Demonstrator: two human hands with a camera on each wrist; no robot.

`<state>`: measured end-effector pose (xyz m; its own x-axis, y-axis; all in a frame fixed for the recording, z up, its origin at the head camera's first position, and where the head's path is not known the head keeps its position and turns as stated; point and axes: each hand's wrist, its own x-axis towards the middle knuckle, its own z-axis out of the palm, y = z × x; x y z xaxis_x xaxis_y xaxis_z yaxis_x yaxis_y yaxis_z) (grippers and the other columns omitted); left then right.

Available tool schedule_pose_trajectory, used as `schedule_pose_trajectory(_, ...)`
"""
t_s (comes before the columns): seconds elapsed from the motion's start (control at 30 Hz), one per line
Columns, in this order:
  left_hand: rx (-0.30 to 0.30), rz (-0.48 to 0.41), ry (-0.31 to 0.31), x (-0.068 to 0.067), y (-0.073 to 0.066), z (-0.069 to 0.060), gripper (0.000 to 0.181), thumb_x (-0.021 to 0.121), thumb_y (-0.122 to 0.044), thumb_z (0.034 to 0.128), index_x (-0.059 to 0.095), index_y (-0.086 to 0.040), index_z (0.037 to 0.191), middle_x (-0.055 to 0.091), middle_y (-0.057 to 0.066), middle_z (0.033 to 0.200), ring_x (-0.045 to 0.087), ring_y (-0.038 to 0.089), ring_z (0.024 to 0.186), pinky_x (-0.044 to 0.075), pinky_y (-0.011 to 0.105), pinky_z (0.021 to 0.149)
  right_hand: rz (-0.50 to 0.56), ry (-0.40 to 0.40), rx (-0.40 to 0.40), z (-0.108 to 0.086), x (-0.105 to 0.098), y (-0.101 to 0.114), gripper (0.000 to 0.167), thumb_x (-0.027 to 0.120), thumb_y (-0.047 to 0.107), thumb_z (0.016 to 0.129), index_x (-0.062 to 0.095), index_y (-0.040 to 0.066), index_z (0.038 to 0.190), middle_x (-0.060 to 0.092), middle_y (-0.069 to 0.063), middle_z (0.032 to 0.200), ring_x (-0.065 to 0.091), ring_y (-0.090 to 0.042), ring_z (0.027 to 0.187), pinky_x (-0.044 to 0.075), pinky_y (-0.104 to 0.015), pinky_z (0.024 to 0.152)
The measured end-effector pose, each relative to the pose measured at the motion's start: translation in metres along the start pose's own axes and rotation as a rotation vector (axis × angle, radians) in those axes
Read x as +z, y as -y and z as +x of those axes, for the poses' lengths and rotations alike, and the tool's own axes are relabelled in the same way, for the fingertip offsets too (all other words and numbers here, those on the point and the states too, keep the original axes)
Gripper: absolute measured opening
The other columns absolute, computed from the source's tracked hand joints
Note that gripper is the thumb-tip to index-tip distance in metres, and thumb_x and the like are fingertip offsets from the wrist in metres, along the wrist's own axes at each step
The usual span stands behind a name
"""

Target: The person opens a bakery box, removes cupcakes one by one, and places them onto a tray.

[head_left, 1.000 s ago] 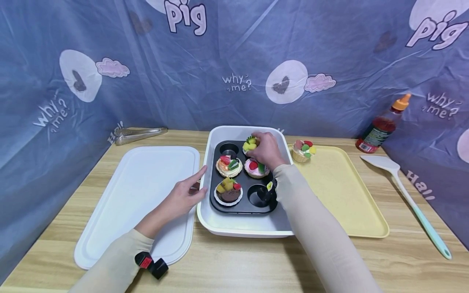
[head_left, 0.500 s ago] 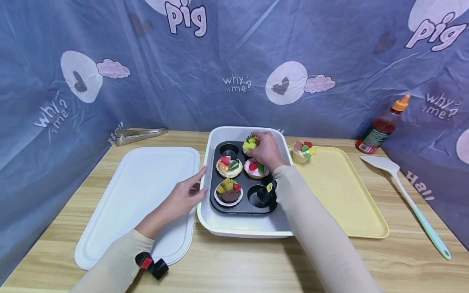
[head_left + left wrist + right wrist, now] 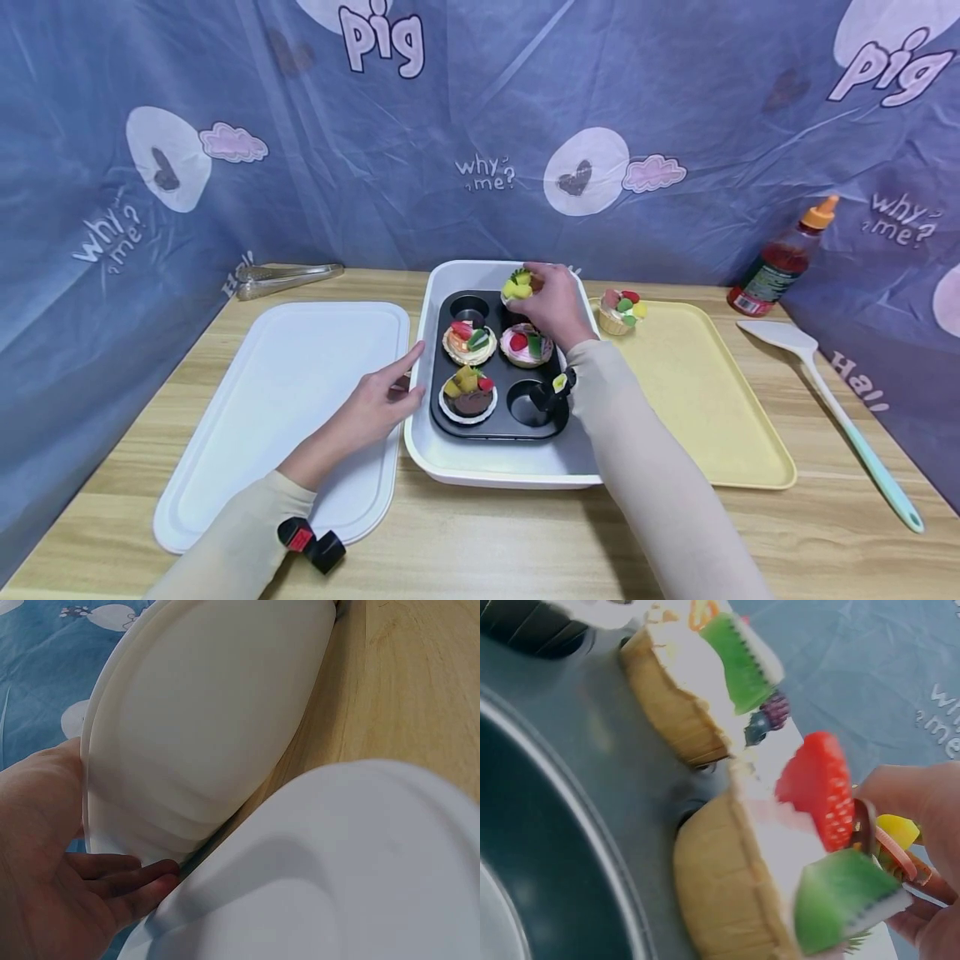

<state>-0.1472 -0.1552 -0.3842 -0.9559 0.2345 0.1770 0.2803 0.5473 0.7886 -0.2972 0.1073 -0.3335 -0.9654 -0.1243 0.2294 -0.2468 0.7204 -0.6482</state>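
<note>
A small tart topped with yellow fruit (image 3: 516,285) is held in the fingers of my right hand (image 3: 558,304), over the far right cup of a dark muffin tin (image 3: 500,392). The right wrist view shows only some of its fruit beyond a pink-cream tart (image 3: 727,877). Two more tarts sit in the tin's left column: a fruit tart with orange slices (image 3: 468,342) and a chocolate one (image 3: 468,396). The tin lies in a white bin (image 3: 502,479). My left hand (image 3: 378,398) touches the bin's left wall and rim with its fingers loosely extended.
A white tray (image 3: 300,375) lies left, with metal tongs (image 3: 288,279) behind it. On the right, a yellow tray (image 3: 720,417) bears another fruit tart (image 3: 619,312). Beyond are a sauce bottle (image 3: 783,258) and a spatula (image 3: 840,408). A blue cloth (image 3: 450,100) encloses the table.
My right hand has risen slightly and shifted a little right with the yellow-fruit tart. The left hand stays in place at the bin's wall.
</note>
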Motion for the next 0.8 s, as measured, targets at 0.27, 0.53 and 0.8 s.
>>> schedule_pose_trajectory(0.27,-0.007,0.000,0.000,0.000,0.000,0.000,0.063,0.061,-0.013,0.0975,0.037,-0.006,0.156,0.071,0.019,0.111,0.068,0.022,0.097,0.058,0.036,0.088,0.074,-0.060,0.001,-0.005,-0.010,0.002,0.069,0.086,0.017,0.074,0.061,0.003,0.138,0.058,-0.023,0.131,0.050,-0.036,0.121,0.034,-0.051,0.108)
schedule_pose_trajectory(0.53,-0.009,-0.007,0.004,-0.001,-0.001,0.000,0.062,0.061,-0.013,0.0982,0.038,-0.005,0.155,0.071,0.019,0.111,0.068,0.022,0.097,0.058,0.037,0.088,0.119,-0.122,0.025,-0.008,-0.017,-0.001,0.068,0.087,0.017,0.074,0.063,0.006,0.136,0.059,-0.022,0.131,0.051,-0.036,0.120,0.041,-0.050,0.104)
schedule_pose_trajectory(0.8,0.013,-0.003,-0.007,0.000,0.001,0.000,0.062,0.062,-0.010,0.0976,0.039,-0.004,0.154,0.071,0.019,0.111,0.069,0.021,0.096,0.059,0.035,0.087,0.129,-0.130,0.090,-0.017,-0.028,-0.003,0.070,0.087,0.023,0.075,0.062,0.012,0.139,0.059,-0.018,0.133,0.053,-0.033,0.119,0.045,-0.047,0.098)
